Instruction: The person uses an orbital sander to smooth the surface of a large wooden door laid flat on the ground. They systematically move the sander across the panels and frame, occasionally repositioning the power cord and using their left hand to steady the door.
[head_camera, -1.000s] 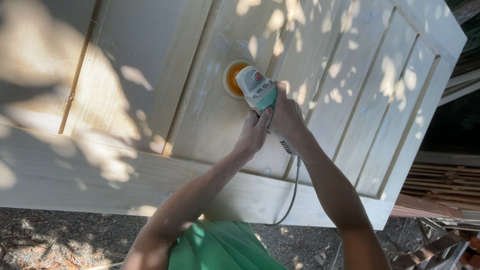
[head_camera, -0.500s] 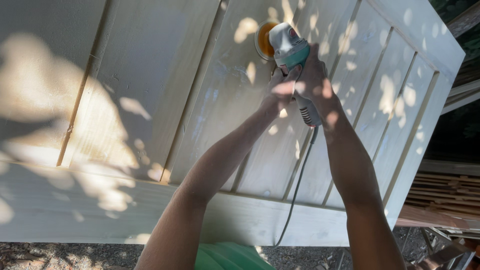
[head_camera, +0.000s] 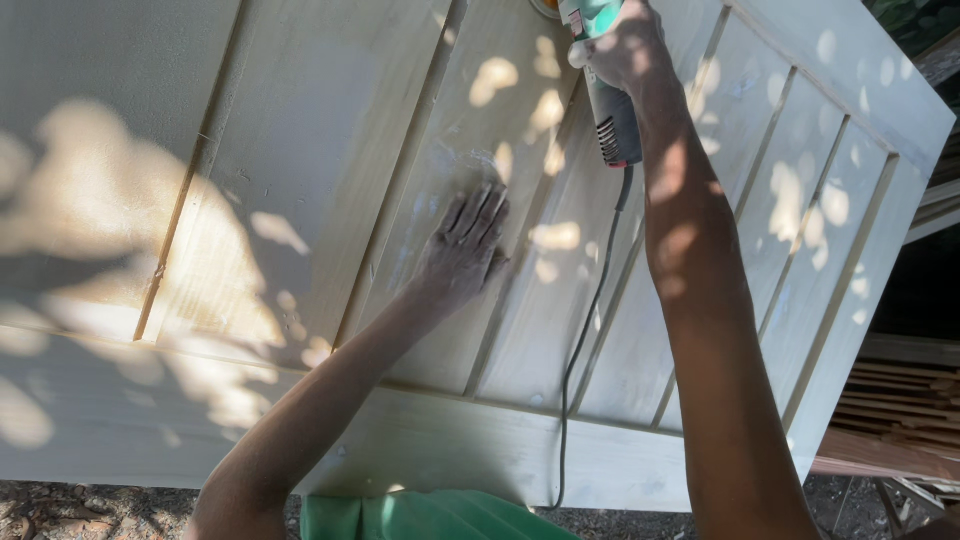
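Sanding a pale panelled door (head_camera: 300, 200) with a green power sander (head_camera: 600, 60).

Right hand (head_camera: 625, 50) clenched around the sander's body at the top edge of view, tool pressed onto the door's upper panel, orange pad (head_camera: 545, 8) just peeking out beside it. Dark rear end of the tool pointing down the forearm, black cord (head_camera: 580, 340) trailing down across the slats. Left hand (head_camera: 465, 245) released, fingers spread flat on a dusty panel well below the sander. Stacked wooden strips (head_camera: 900, 400) at far right; green garment (head_camera: 430, 515) at bottom.
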